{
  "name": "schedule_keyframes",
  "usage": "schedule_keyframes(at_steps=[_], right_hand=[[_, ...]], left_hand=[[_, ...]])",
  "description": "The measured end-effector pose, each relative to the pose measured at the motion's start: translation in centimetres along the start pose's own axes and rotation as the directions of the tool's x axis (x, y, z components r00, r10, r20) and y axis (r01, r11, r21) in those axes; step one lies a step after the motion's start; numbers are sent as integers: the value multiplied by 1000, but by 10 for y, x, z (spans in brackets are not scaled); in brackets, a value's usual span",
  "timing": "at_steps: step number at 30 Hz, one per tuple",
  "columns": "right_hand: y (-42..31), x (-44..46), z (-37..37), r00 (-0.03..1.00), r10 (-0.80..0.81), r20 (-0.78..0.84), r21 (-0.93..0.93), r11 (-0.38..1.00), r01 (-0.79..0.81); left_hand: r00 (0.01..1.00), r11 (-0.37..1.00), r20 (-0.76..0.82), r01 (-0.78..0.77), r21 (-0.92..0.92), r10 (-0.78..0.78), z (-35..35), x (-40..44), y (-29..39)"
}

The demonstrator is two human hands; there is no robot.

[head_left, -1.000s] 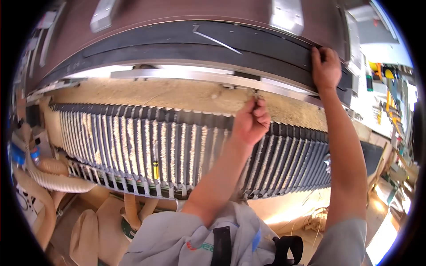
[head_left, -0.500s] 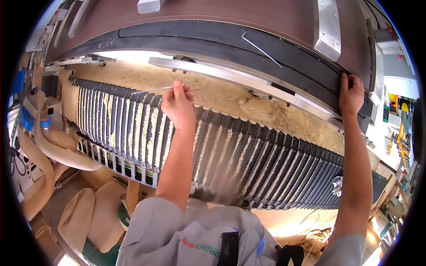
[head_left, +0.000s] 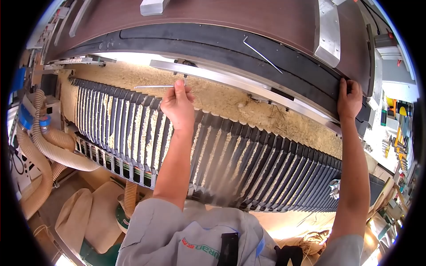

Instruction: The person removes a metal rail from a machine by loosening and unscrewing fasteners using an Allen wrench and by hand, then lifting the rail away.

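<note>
My left hand point(head_left: 178, 106) is closed around an L-shaped hex key point(head_left: 153, 86), whose long arm points left. Its short end reaches up by a bolt point(head_left: 185, 76) under the silver metal rail point(head_left: 213, 74); whether it sits in the bolt head I cannot tell. Further right, my right hand point(head_left: 350, 98) grips the edge of the black beam point(head_left: 306, 80) with bent fingers. A second, larger hex key point(head_left: 262, 55) lies on top of that beam, between my hands and further back.
Below the rail runs a ribbed black bellows cover point(head_left: 266, 164) strewn with wood shavings. Sawdust point(head_left: 230, 95) lies behind it. Ribbed hoses point(head_left: 62, 153) stand at left. Metal blocks point(head_left: 328, 35) sit on the brown panel point(head_left: 248, 15) at the back.
The hex key in my left hand has turned slightly, its long arm now nearly level. The view has shifted a little; my right hand stays at the beam's edge.
</note>
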State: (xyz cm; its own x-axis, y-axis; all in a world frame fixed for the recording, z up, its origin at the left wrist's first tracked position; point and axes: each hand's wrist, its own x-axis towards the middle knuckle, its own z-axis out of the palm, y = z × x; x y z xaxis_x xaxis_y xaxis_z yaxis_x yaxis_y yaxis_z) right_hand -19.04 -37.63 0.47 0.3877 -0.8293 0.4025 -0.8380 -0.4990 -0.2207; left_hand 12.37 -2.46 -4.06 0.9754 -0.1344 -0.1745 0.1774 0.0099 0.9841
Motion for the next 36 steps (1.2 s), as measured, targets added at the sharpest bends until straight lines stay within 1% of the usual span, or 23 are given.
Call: schedule_keyframes(at_steps=[4,7,10,13,16,19,22,25,28,31,36], right_hand=[[-1,-1,-1,1000,-1,-2,5,1000,1],[0,0,-1,1000,-6,-1,3,1000,6],[0,1,0,1000,-13,-8,0,1000,13],[0,0,0,1000,-17,-16,7,1000,17],[0,0,0,1000,-9,-14,3,1000,9],[0,1,0,1000,-13,-19,6,1000,13],[0,0,-1,1000,-15,-14,7,1000,16],[0,0,-1,1000,-20,-14,7,1000,20],[0,0,-1,1000,-20,-15,8,1000,20],[-1,0,-1,1000,-16,-15,8,1000,16],[0,0,-1,1000,-1,-6,8,1000,1]], left_hand=[[999,999,22,-38,19,38,-3,3,-3],[989,987,66,-137,89,131,-7,8,-10],[918,890,113,-396,228,380,-10,12,-22],[811,735,212,-584,346,545,-14,14,-24],[852,792,168,-523,316,496,-13,14,-33],[897,877,114,-441,191,426,-11,12,-37],[839,799,174,-544,258,515,-11,15,-36],[846,801,172,-533,273,505,-10,15,-31],[924,903,114,-381,199,365,-8,16,-29],[932,919,101,-360,163,348,-7,15,-29],[930,914,117,-365,176,348,-8,15,-28]])
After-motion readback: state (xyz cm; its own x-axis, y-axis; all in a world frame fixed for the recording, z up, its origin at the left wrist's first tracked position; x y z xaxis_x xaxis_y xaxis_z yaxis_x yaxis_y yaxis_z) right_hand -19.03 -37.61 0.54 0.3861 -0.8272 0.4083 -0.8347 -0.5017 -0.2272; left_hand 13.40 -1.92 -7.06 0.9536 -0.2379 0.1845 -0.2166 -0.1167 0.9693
